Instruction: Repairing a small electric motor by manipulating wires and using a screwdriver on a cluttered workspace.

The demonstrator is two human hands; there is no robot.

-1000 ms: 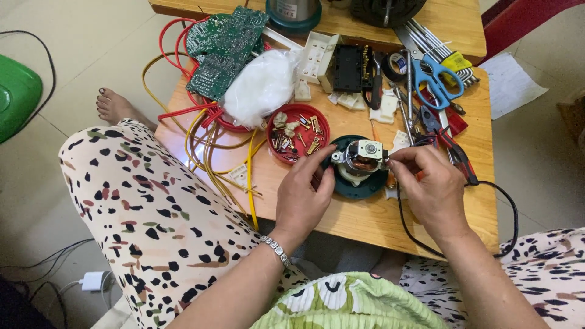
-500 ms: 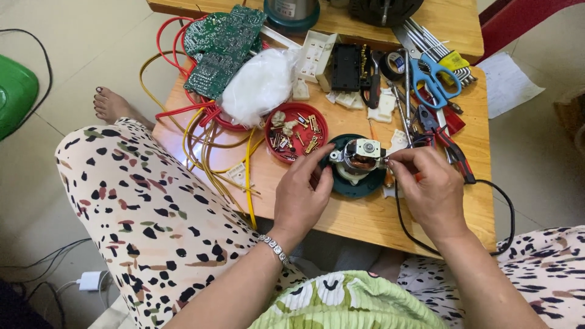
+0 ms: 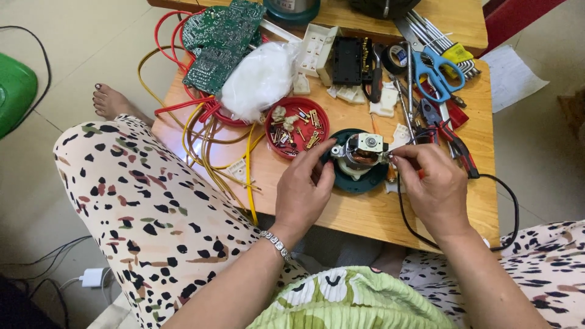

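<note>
The left hand [image 3: 303, 190] and right hand [image 3: 430, 183] both grasp the small motor [image 3: 361, 153]. A red dish of screws [image 3: 297, 127] sits just beside the motor on the counter [image 3: 365, 213].

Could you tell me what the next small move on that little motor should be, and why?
Probably keep the left hand steadying the green base while the right hand works its pinched fingertips at the side of the motor. The motor stands upright on the base and both hands are on it.
</note>
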